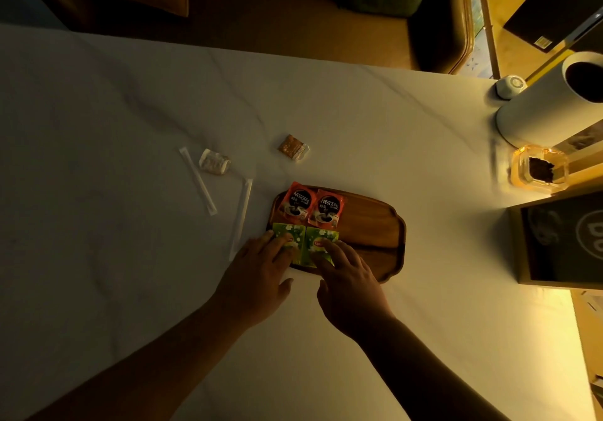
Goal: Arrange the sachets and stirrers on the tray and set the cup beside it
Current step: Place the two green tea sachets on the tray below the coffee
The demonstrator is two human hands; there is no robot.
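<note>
Both hands lie flat with fingers spread: the left hand point(261, 267) presses one green sachet point(287, 239), the right hand point(349, 277) the other green sachet point(318, 244), on the wooden tray point(372, 225) below two red sachets point(311, 207). Two stirrers point(199, 181) and two small packets point(215, 161) lie on the tabletop point(114, 110) left of the tray; the white cup point(548, 101) stands far right.

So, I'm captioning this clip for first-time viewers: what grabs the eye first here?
The wooden tray near the table's middle, with two red coffee sachets above two green tea sachets. The left hand and right hand press on the green pair. Two wrapped stirrers lie left of the tray.
</note>
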